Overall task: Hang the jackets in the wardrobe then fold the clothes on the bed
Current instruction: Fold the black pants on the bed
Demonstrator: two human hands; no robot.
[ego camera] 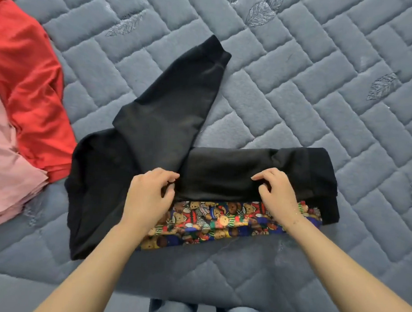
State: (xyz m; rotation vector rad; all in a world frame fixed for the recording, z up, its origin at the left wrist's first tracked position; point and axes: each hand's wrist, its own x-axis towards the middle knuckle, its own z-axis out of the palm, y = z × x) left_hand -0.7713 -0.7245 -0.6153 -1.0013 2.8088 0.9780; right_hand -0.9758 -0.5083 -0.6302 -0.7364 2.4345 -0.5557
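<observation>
Black top (223,175) is lying mid-bed (319,89), its folded body running 9 to 3 o'clock, one sleeve (178,103) pointing toward 1 o'clock. Left hand (150,196) and right hand (276,193) are each pinching the fold's near edge, probably to roll it over the bear-print lining (221,221).

A grey-blue quilted mattress cover (319,94) fills the view. Its stitching forms raised rectangular blocks laid in a herringbone pattern. Embroidered leaf motifs are set into the quilting: one at upper centre (261,14), one at upper left (125,24), one at right (382,86). At the bottom edge, two legs in blue denim (171,310) stand against the near side of the cover.
</observation>
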